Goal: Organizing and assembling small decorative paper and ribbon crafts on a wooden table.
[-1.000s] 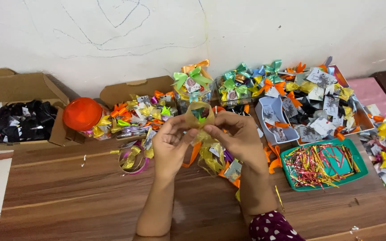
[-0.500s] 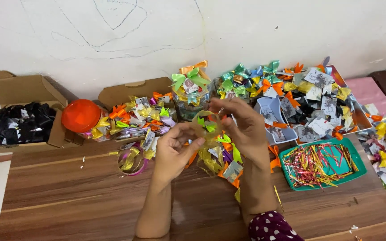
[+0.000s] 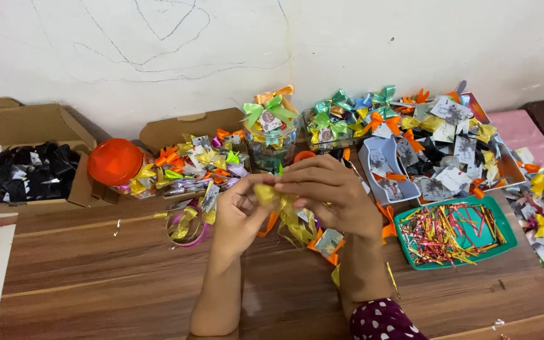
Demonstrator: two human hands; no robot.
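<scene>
While both hands meet at the middle of the tabletop [image 3: 96,277], the scene reads as follows.

Left hand [image 3: 237,211]: palm turned up, fingers curled round the left end of a gold ribbon [image 3: 278,201], grasping it.
Right hand [image 3: 335,192]: arched over from 3 o'clock, fingertips pinching the same ribbon from above, grasping it too.
Ribbon: shiny yellow-gold, crumpled between the two hands, a loose tail hanging toward 6 o'clock over the wood.
Sleeve [image 3: 382,321]: dark maroon with white dots, at the right wrist, 5 o'clock of the hands.
Ring [image 3: 187,223]: pink, with gold ribbon wound in it, lying flat at 9 o'clock, just beside the left hand.
Jar [image 3: 269,135]: clear, topped with a green bow, at 12 o'clock, near the hands.
Orange lid [image 3: 114,162]: round, at 10 o'clock, resting against an open cardboard box.
Black-bow box [image 3: 26,167]: cardboard, far out at 9 o'clock, filled with black bows.
Green tray [image 3: 495,217]: at 3 o'clock, holding thin red and gold foil strips.
Bow heap [image 3: 436,132]: many coloured bows and small cards, spread from 1 to 2 o'clock against the wall.
Orange scraps [image 3: 385,217]: ribbon pieces on the wood between the right hand and the tray.
</scene>
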